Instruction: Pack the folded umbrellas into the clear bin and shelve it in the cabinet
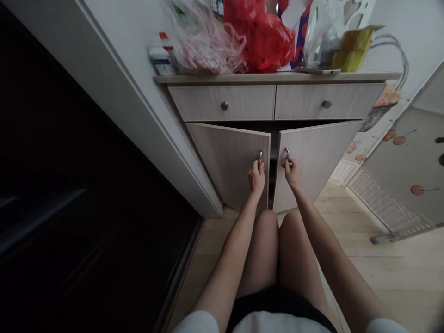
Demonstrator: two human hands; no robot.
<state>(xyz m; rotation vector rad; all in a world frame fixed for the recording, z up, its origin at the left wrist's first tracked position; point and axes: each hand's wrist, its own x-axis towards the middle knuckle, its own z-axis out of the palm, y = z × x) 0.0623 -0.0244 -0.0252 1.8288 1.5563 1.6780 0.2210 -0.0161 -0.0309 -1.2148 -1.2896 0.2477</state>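
Observation:
In front of me stands a pale wood-grain cabinet with two drawers above two doors. My left hand (pixel 256 178) is closed on the metal handle (pixel 261 154) of the left cabinet door (pixel 232 162). The right cabinet door (pixel 314 162) has a matching handle (pixel 286 151), pinched by the fingers of my right hand (pixel 292 172). Both doors are slightly ajar, tilted outward, with a dark gap between them. What lies inside the cabinet is too dark to make out. My knees are close to the doors' lower edges.
The cabinet top (pixel 277 79) bears a clear plastic bag (pixel 208 46), a red plastic bag (pixel 267 41), a white bottle (pixel 161 60) and a yellow packet (pixel 354 48). A dark doorway is at left. A screen with cherry prints (pixel 398 171) stands at right on the floor (pixel 347 222).

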